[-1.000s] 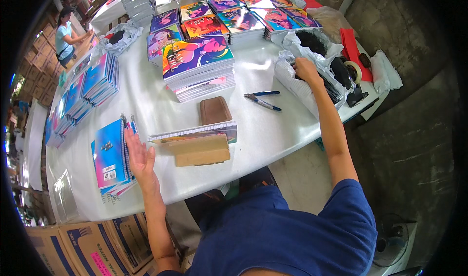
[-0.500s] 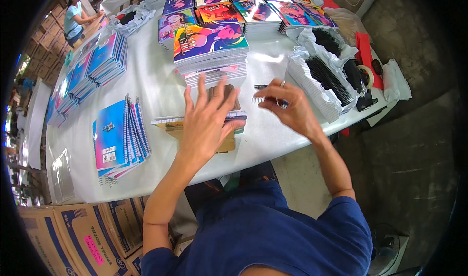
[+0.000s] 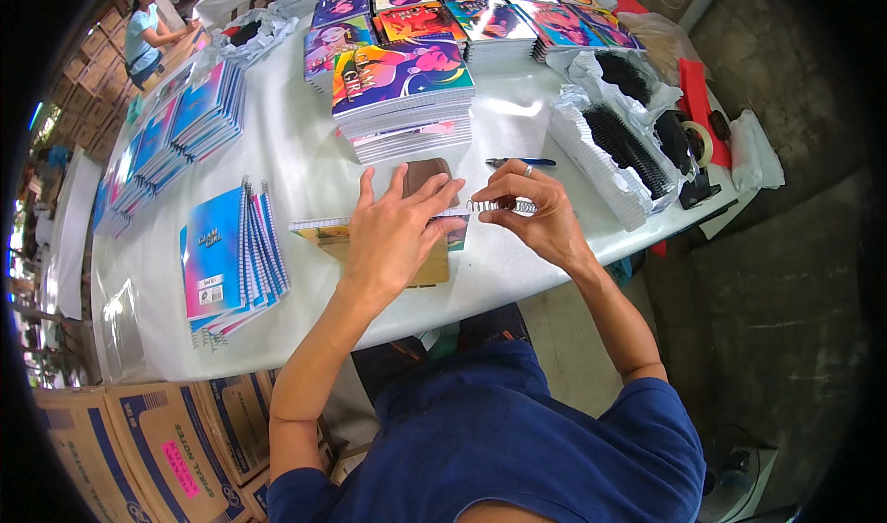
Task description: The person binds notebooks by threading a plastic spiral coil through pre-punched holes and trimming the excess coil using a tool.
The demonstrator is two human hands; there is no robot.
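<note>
A notebook [image 3: 319,223] stands on edge in front of me, its punched edge facing up. My left hand [image 3: 393,237] grips it from above, fingers on the far side and thumb on the near side. Behind it is a brown block [image 3: 425,174]; a yellowish wooden block [image 3: 431,272] lies on the near side. My right hand [image 3: 543,216] pinches a silver spiral wire [image 3: 525,206] between thumb and fingers. The wire's tip is at the notebook's right end; whether it has entered a hole is too small to tell. A blue-handled tool, perhaps pliers [image 3: 540,163], lies just beyond.
Blue-pink spiral notebooks [image 3: 212,246] lie at left, with more stacks [image 3: 203,107] behind. Colourful notebook stacks [image 3: 402,79] stand ahead. Paper-lined boxes of black coils [image 3: 617,149] and a tape roll [image 3: 698,142] sit at right. Cartons [image 3: 166,440] stand below; another person [image 3: 143,38] works far left.
My right hand has moved slightly left and down, bringing the spiral wire to the notebook's right end. My left-hand fingers have drawn in closer around the notebook.
</note>
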